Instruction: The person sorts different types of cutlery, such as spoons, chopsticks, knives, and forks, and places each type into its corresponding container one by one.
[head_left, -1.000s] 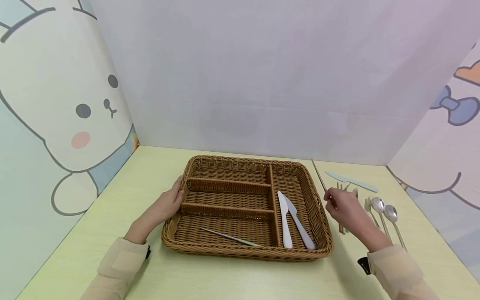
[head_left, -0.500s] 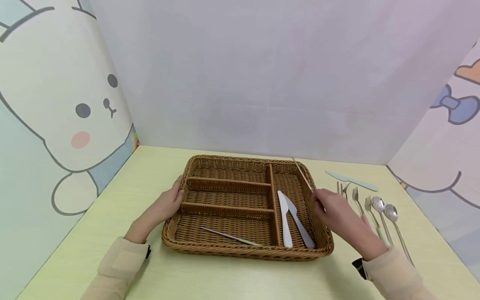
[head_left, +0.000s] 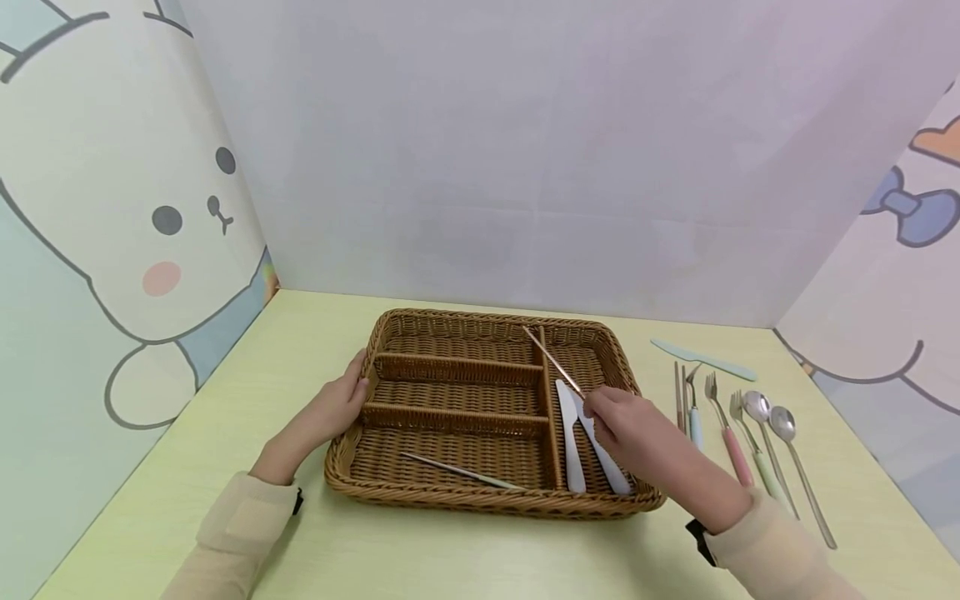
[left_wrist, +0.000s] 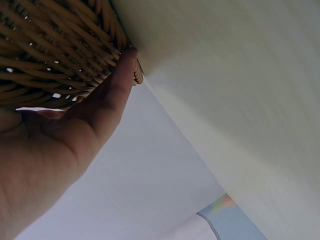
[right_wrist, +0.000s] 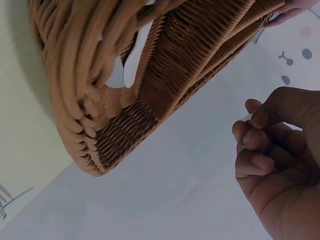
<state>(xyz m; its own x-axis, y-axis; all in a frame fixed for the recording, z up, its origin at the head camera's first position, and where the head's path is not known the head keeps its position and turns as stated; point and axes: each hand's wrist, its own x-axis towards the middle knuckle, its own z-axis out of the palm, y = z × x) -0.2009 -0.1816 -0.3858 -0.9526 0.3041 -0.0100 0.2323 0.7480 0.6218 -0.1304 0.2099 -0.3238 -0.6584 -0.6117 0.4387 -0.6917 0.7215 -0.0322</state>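
Clear above the basket's rim (head_left: pixel 450 497), the right grip (head_left: pixel 632 430) pinches a chopstick (head_left: pixel 555 362) (left grip (head_left: pixel 334 407) straight-fingered alongside).

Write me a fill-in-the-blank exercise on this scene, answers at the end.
The right hand holds a ____ over the wicker basket.
Two ____ lie in the right-hand compartment.
The fork just left of the green-handled one has a ____ handle.
The spoons on the table number ____.
Missing words: chopstick; knives; pink; two.
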